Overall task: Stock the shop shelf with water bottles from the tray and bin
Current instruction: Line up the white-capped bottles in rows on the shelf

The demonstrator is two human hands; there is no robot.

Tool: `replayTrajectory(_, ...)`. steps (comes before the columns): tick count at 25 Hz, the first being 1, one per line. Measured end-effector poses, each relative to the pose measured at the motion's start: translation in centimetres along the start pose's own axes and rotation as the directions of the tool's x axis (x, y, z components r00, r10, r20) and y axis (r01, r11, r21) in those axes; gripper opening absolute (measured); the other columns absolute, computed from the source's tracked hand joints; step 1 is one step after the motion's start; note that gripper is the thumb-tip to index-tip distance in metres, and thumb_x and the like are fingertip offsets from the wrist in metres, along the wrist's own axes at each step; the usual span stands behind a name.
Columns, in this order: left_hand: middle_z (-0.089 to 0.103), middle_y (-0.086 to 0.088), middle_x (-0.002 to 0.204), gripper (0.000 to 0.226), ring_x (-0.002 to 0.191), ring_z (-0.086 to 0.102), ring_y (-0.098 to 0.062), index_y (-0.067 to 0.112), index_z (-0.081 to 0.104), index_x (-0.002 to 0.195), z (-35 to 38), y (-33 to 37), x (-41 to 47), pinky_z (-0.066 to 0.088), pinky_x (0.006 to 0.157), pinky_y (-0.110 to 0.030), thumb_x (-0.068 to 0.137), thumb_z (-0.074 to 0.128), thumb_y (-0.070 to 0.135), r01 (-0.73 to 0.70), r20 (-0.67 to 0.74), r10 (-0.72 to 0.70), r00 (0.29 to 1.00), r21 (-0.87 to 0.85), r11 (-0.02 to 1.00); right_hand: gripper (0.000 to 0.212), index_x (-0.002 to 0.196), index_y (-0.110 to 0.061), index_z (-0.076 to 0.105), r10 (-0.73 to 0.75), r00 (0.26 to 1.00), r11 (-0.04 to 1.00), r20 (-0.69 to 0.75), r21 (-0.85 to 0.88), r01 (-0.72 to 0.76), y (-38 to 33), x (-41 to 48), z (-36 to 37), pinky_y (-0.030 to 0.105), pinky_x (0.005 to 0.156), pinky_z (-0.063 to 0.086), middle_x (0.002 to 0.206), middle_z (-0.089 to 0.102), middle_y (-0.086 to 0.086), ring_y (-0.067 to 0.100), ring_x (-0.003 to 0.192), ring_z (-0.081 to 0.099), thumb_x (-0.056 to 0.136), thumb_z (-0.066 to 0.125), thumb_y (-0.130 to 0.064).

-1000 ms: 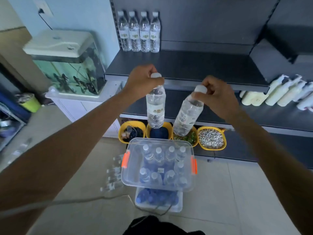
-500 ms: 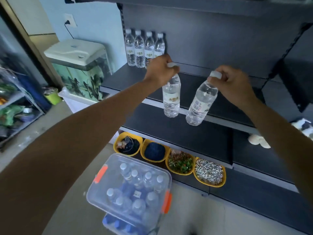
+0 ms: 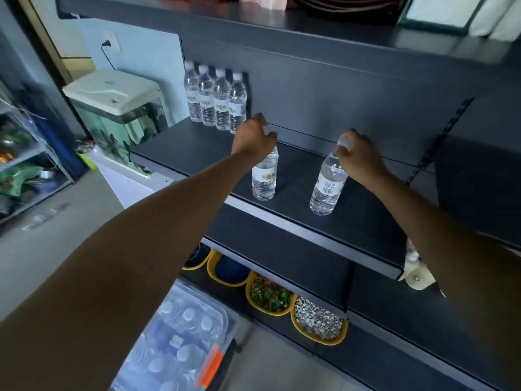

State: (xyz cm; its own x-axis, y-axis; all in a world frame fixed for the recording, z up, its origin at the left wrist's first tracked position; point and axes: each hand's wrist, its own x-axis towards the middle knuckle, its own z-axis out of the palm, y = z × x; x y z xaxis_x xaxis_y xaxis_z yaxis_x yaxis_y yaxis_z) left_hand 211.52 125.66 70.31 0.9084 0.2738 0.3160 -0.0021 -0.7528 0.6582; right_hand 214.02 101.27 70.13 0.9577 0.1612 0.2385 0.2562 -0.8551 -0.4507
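Now two water bottles over the dark shelf (image 3: 366, 221): left bottle (image 3: 264, 176) upright near the front edge, right bottle (image 3: 327, 184) tilted, base touching or just above the board. Left hand (image 3: 253, 139) closed over one cap, right hand (image 3: 361, 159) pinching the other. Risk: tipping off the front lip if released while leaning. Back row of four bottles (image 3: 215, 100) well apart; bin (image 3: 180, 342) below.

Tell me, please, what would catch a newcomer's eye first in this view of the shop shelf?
Two arms reach in, the left hand and the right hand each with a grip on the top of a water bottle: the left bottle upright, the right bottle tilted, over the dark shelf. At its back left corner stands a row of four bottles. Below on the floor sits a clear bin of more bottles.
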Motion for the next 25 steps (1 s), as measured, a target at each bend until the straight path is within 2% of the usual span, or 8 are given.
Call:
replayTrajectory(6, 0.056, -0.018, 0.121, 0.041, 0.106, 0.059, -0.036, 0.007, 0.057, 0.122, 3.1, -0.9, 0.0, 0.046, 0.084, -0.031, 0.086, 0.068, 0.024, -0.004, -0.051, 0.002, 0.999, -0.024, 1.0, 0.041, 0.102, -0.017, 0.044, -0.025, 0.995, 0.971, 0.096, -0.234, 0.047, -0.4, 2.0, -0.2, 0.038, 0.079, 0.043, 0.105, 0.057, 0.013, 0.034, 0.092, 0.057, 0.09, 0.064, -0.051)
replayTrajectory(11, 0.051, -0.011, 0.129, 0.073, 0.12, 0.053, -0.034, 0.017, 0.045, 0.134, 6.2, -5.2, -2.1, 0.05, 0.097, -0.049, 0.074, 0.083, 0.038, 0.117, 0.053, -0.11, 0.993, -0.154, 0.981, 0.022, 0.109, -0.021, 0.058, -0.066, 0.975, 0.982, 0.212, -0.16, 0.102, 0.7, 3.1, -0.7, 0.053, 0.085, 0.057, 0.121, 0.042, 0.014, 0.042, 0.093, 0.062, 0.09, 0.067, -0.023)
replayTrajectory(13, 0.057, -0.007, 0.125, 0.071, 0.116, 0.056, -0.03, 0.015, 0.047, 0.129, 8.3, -7.0, -3.2, 0.051, 0.096, -0.051, 0.073, 0.085, 0.037, 0.153, 0.059, -0.144, 0.988, -0.209, 0.966, 0.027, 0.113, -0.019, 0.061, -0.093, 0.974, 0.981, 0.207, -0.148, 0.126, 1.4, 3.7, -0.6, 0.05, 0.087, 0.056, 0.123, 0.043, 0.015, 0.041, 0.101, 0.061, 0.087, 0.067, -0.013)
replayTrajectory(16, 0.06, -0.003, 0.116, 0.062, 0.112, 0.055, -0.023, 0.013, 0.053, 0.12, 10.7, -9.6, -4.5, 0.05, 0.096, -0.046, 0.073, 0.086, 0.039, 0.143, 0.016, -0.143, 0.99, -0.21, 0.967, 0.064, 0.133, -0.024, 0.048, -0.029, 0.997, 0.993, 0.078, 0.115, 0.02, 2.9, 2.7, 1.0, 0.04, 0.091, 0.052, 0.132, 0.047, 0.009, 0.029, 0.109, 0.06, 0.077, 0.075, -0.01)
replayTrajectory(19, 0.058, -0.001, 0.114, 0.057, 0.112, 0.051, -0.02, 0.014, 0.056, 0.119, 12.0, -12.0, -3.8, 0.048, 0.095, -0.04, 0.075, 0.083, 0.039, 0.122, 0.06, -0.111, 0.992, -0.224, 0.967, 0.084, 0.142, -0.025, 0.035, 0.147, 0.983, 0.819, 0.108, 0.543, -0.182, 5.4, -0.7, 5.6, 0.03, 0.092, 0.057, 0.132, 0.056, -0.003, 0.008, 0.11, 0.066, 0.077, 0.081, 0.003)
replayTrajectory(21, 0.053, -0.001, 0.116, 0.057, 0.114, 0.045, -0.019, 0.015, 0.058, 0.121, 12.1, -12.8, -2.1, 0.043, 0.096, -0.033, 0.075, 0.082, 0.04, 0.121, 0.07, -0.107, 0.992, -0.226, 0.967, 0.077, 0.135, -0.027, 0.039, 0.277, 0.954, 0.754, 0.114, 0.589, -0.289, 6.5, -3.2, 9.7, 0.029, 0.091, 0.057, 0.126, 0.062, -0.001, 0.013, 0.111, 0.067, 0.079, 0.079, 0.007)
replayTrajectory(23, 0.051, -0.004, 0.117, 0.058, 0.115, 0.042, -0.022, 0.015, 0.059, 0.121, 12.2, -13.4, 0.4, 0.036, 0.096, -0.029, 0.076, 0.082, 0.041, 0.136, 0.074, -0.124, 0.99, -0.192, 0.972, 0.072, 0.13, -0.032, 0.043, 0.353, 0.935, 0.773, 0.037, 0.551, -0.314, 6.6, -3.7, 12.8, 0.026, 0.089, 0.054, 0.122, 0.065, 0.0, 0.015, 0.109, 0.068, 0.079, 0.081, 0.002)
replayTrajectory(25, 0.056, -0.009, 0.117, 0.057, 0.115, 0.045, -0.027, 0.011, 0.06, 0.121, 12.1, -14.1, 3.1, 0.037, 0.097, -0.032, 0.077, 0.081, 0.041, 0.168, 0.057, -0.161, 0.985, -0.15, 0.974, 0.071, 0.128, -0.034, 0.045, 0.36, 0.933, 0.794, -0.02, 0.532, -0.295, 6.1, -2.5, 14.5, 0.026, 0.088, 0.055, 0.115, 0.067, -0.008, 0.001, 0.102, 0.067, 0.077, 0.084, -0.005)
